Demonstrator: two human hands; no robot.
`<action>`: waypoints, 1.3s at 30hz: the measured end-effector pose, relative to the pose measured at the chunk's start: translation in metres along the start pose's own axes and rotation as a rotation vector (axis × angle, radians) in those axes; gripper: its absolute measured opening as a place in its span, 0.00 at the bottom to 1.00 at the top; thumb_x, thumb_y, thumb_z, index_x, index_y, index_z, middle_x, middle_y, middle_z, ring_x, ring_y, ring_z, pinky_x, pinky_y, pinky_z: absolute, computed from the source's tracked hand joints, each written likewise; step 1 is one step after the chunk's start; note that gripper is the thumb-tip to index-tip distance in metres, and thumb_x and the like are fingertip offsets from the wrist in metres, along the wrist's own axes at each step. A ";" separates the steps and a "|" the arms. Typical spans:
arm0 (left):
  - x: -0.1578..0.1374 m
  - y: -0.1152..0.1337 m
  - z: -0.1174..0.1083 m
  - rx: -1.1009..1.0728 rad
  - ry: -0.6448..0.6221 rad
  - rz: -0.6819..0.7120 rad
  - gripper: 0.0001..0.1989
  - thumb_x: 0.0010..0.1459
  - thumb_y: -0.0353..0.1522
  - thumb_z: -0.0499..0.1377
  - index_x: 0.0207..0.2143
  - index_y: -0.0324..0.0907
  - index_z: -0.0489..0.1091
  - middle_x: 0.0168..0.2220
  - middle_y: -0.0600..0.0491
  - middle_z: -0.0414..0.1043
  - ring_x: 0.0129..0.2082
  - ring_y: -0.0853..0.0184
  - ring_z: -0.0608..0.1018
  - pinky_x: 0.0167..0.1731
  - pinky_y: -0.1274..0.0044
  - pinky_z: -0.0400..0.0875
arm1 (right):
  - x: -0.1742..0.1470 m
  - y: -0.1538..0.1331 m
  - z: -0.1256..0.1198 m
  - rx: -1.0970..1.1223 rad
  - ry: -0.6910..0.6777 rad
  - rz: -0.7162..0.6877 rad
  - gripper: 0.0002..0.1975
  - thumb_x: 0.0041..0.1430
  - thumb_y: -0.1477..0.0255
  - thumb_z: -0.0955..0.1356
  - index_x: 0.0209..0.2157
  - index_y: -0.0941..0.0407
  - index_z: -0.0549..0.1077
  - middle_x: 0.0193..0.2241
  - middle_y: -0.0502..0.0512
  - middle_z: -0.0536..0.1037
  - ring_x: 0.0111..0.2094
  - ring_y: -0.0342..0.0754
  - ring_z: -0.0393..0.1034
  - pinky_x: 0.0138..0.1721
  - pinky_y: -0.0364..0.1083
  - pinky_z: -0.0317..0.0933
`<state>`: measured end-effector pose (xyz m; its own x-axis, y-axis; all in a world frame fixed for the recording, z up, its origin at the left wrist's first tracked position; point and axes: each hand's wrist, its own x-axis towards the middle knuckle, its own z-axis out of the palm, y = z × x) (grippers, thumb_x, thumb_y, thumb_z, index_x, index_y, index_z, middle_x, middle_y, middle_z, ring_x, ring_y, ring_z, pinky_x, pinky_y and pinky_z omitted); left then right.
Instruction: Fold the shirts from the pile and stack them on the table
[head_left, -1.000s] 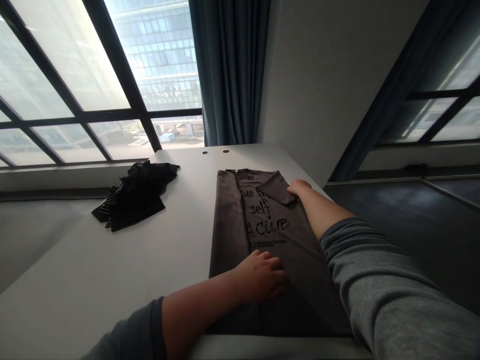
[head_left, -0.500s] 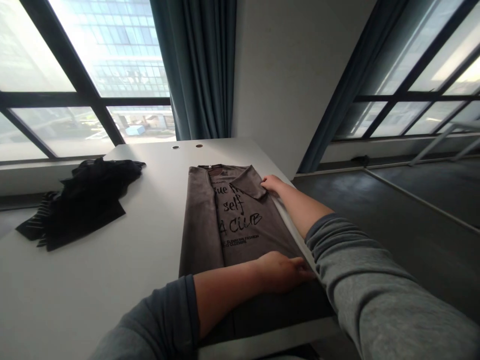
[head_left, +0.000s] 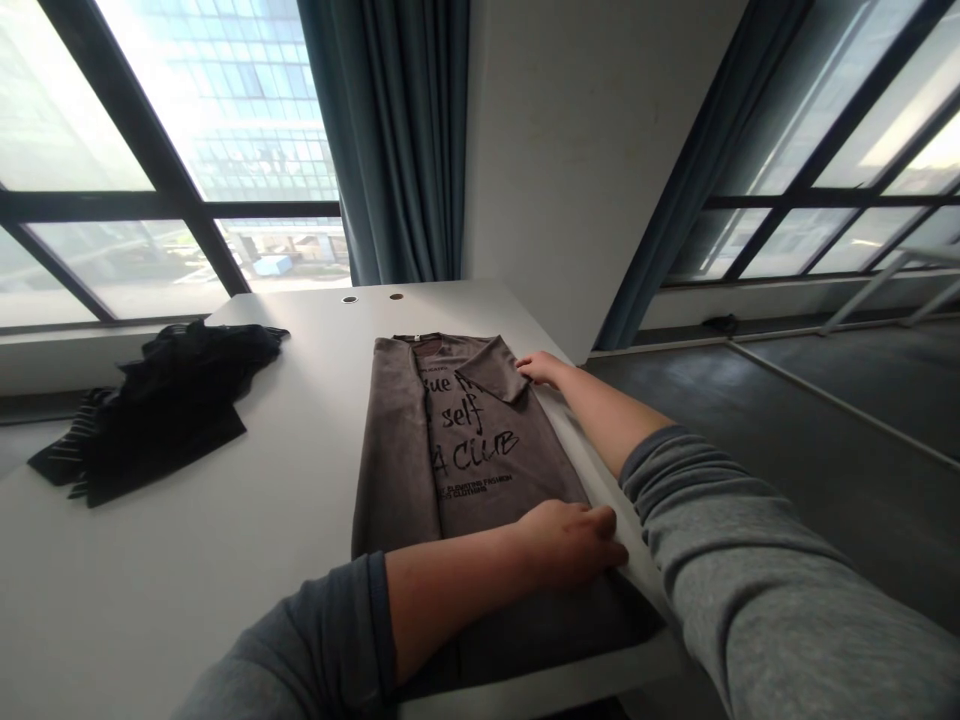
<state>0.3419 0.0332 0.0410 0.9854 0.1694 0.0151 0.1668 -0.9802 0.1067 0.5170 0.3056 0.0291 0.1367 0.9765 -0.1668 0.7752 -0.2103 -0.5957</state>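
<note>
A brownish-grey T-shirt (head_left: 480,440) with black lettering lies front up, its collar toward the far end. Its left side is folded over the front in a long strip, and the right sleeve lies turned inward over the print. My right hand (head_left: 541,368) is closed on the shirt's right edge beside that sleeve. Across the lower part of the shirt reaches my left arm, and my left hand (head_left: 574,542) grips the right edge nearer to me with bent fingers. The fabric between its fingertips is mostly hidden.
The shirt rests on a white table (head_left: 300,430), whose right edge runs close beside my hands. A heap of black clothing (head_left: 172,400) lies at the table's left. A blue-grey curtain (head_left: 397,140), a wall and windows stand behind.
The shirt's right edge has drawn slightly leftward between my hands. My left hand's fingers have curled and lifted a little; my right hand has shifted slightly left.
</note>
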 end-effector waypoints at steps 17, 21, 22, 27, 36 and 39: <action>-0.130 0.016 -0.044 0.137 0.105 -0.142 0.07 0.73 0.36 0.54 0.46 0.47 0.71 0.42 0.50 0.75 0.40 0.62 0.74 0.36 0.68 0.64 | -0.003 -0.110 0.046 -0.143 0.060 -0.408 0.25 0.62 0.74 0.69 0.61 0.56 0.76 0.62 0.56 0.77 0.62 0.52 0.71 0.62 0.43 0.61; -0.154 0.020 -0.042 0.138 0.090 -0.173 0.07 0.73 0.35 0.54 0.43 0.45 0.71 0.40 0.50 0.74 0.38 0.62 0.73 0.35 0.69 0.62 | -0.012 -0.142 0.084 -0.244 0.005 -0.497 0.25 0.60 0.75 0.70 0.59 0.55 0.78 0.62 0.56 0.76 0.63 0.53 0.70 0.62 0.41 0.60; -0.159 0.020 -0.040 0.134 0.084 -0.174 0.06 0.73 0.35 0.54 0.43 0.45 0.71 0.39 0.50 0.74 0.38 0.63 0.73 0.35 0.69 0.62 | -0.015 -0.147 0.094 -0.266 -0.012 -0.513 0.25 0.60 0.75 0.70 0.59 0.55 0.78 0.63 0.56 0.76 0.63 0.53 0.70 0.62 0.41 0.60; -0.183 0.016 -0.026 0.088 0.048 -0.148 0.05 0.70 0.35 0.57 0.45 0.46 0.72 0.39 0.50 0.74 0.38 0.62 0.75 0.35 0.70 0.63 | -0.026 -0.152 0.129 -0.346 -0.078 -0.535 0.27 0.64 0.68 0.70 0.64 0.54 0.74 0.66 0.58 0.72 0.66 0.56 0.67 0.65 0.45 0.59; -0.203 -0.005 -0.013 -0.122 0.005 -0.040 0.16 0.59 0.44 0.68 0.45 0.46 0.77 0.42 0.52 0.78 0.41 0.59 0.79 0.39 0.67 0.71 | -0.039 -0.132 0.160 -0.398 -0.091 -0.508 0.29 0.78 0.56 0.53 0.73 0.47 0.58 0.74 0.53 0.58 0.74 0.56 0.50 0.72 0.60 0.46; -0.202 -0.008 -0.004 -0.213 0.057 0.034 0.14 0.64 0.44 0.65 0.44 0.45 0.78 0.42 0.51 0.79 0.41 0.61 0.80 0.43 0.70 0.72 | -0.041 -0.125 0.168 -0.415 -0.083 -0.533 0.29 0.77 0.56 0.53 0.74 0.47 0.55 0.75 0.54 0.53 0.76 0.58 0.44 0.72 0.66 0.39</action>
<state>0.1411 0.0068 0.0408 0.9860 0.1478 0.0774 0.1167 -0.9426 0.3129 0.3111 0.2840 -0.0215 -0.3641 0.9314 -0.0034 0.8984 0.3502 -0.2650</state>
